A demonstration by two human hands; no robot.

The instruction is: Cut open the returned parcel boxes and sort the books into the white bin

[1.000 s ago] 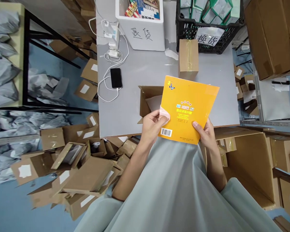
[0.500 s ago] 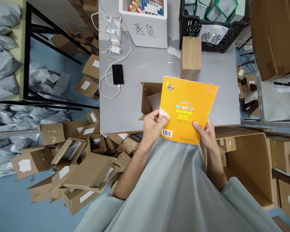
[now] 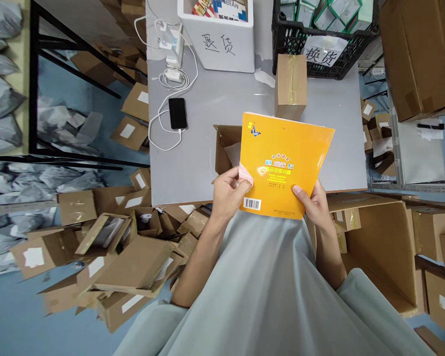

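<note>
A yellow-orange book (image 3: 282, 163) is held up in front of me, its face with the barcode turned toward me. My right hand (image 3: 314, 203) grips its lower right edge, thumb on the cover. Pinched between the thumb and fingers of my left hand (image 3: 228, 194) is a small pinkish-white piece of paper (image 3: 245, 176) at the book's left edge; whether those fingers also grip the book, I cannot tell. Behind the book stands an open cardboard box (image 3: 224, 143), partly hidden, with something pale inside.
On the grey table (image 3: 203, 109) are a phone (image 3: 177, 113) on a white cable, a taped carton (image 3: 291, 89), a white foam bin (image 3: 222, 47) with books and a black crate (image 3: 330, 71) of green-white boxes. Cardboard boxes (image 3: 133, 267) heap on the floor at left; a large open carton (image 3: 381, 252) stands at right.
The book has tilted slightly and shifted a little left with both hands, as the whole view shifted too. Both hands keep their hold.
</note>
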